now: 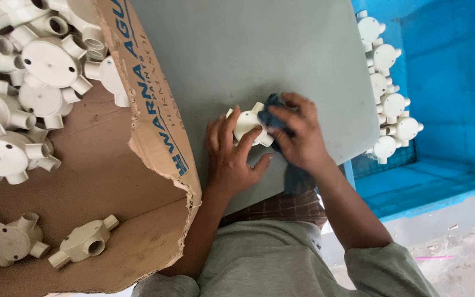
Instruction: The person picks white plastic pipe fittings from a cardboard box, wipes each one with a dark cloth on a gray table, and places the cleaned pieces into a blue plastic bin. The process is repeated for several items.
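Head camera looks straight down on a grey bench [259,49] where both hands meet over one white plastic junction box [247,124]. Left hand [232,157] grips this round fitting from below, its fingers [248,140] curled over the face and pinching it against the thumb. Right hand [298,135] presses a dark blue cloth [273,118] against the right side of the fitting, its fingers bent and closed on the cloth; more of the cloth hangs below the wrist at the bench edge. The fitting sits near the middle of the bench, just above its surface, though whether it rests on it cannot be told.

To the left, a torn cardboard box [155,137] holds many similar white fittings [50,63], piled at the top and scattered lower down. To the right, a blue plastic crate [452,77] holds a column of white fittings [388,102] along its left wall.
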